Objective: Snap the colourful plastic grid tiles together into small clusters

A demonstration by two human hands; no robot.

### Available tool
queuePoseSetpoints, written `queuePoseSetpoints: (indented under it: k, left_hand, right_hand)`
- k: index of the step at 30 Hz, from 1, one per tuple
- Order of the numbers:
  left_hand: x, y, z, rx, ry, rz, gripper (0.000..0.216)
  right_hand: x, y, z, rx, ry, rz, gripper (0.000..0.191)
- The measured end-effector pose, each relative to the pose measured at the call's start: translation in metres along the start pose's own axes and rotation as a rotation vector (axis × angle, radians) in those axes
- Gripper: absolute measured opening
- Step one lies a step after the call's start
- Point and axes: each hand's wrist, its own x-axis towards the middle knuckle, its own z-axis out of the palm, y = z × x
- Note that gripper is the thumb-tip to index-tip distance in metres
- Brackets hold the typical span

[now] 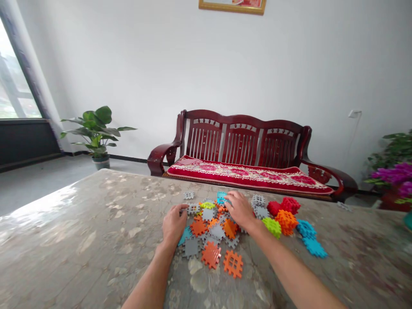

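A loose pile of interlocking plastic tiles in grey, orange, blue and green lies between my hands. At its far side, the fingertips of my right hand close on the edge of a blue windowed tile. My left hand rests at the pile's left side, fingers bent and a little apart, their tips by a grey windowed tile. Nearer me lie a solid orange tile, an orange windowed tile and a solid grey tile.
Right of my right arm stand colour-sorted stacks: red tiles, orange tiles, green tiles and blue tiles. Grey tiles are stacked behind my right hand. Beyond the patterned table is a wooden bench.
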Motion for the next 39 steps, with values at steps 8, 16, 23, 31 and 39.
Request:
queuePoseSetpoints:
  k: [8,16,23,31,39]
  left_hand:
    - [-0.001,0.002,-0.001,-0.014,0.002,-0.011,0.03]
    - [0.0,0.001,-0.001,-0.029,-0.011,-0.026,0.029]
    - [0.002,-0.001,0.001,0.0,-0.026,-0.029,0.03]
    - [0.0,0.002,-0.002,0.046,-0.045,-0.007,0.033]
    - [0.002,0.002,-0.003,0.098,-0.048,0.001,0.033]
  right_hand:
    - [0.023,0.009,0.032,-0.065,-0.096,-0.007,0.021]
    - [0.015,0.003,0.027,-0.052,-0.082,-0.016,0.02]
    - [-0.031,0.001,-0.01,0.316,0.181,0.023,0.018]
    - [-0.103,0.072,-0.059,0.188,0.576,0.14,0.022]
    - [-0.177,0.165,-0.078,-0.02,0.716,0.42,0.033]
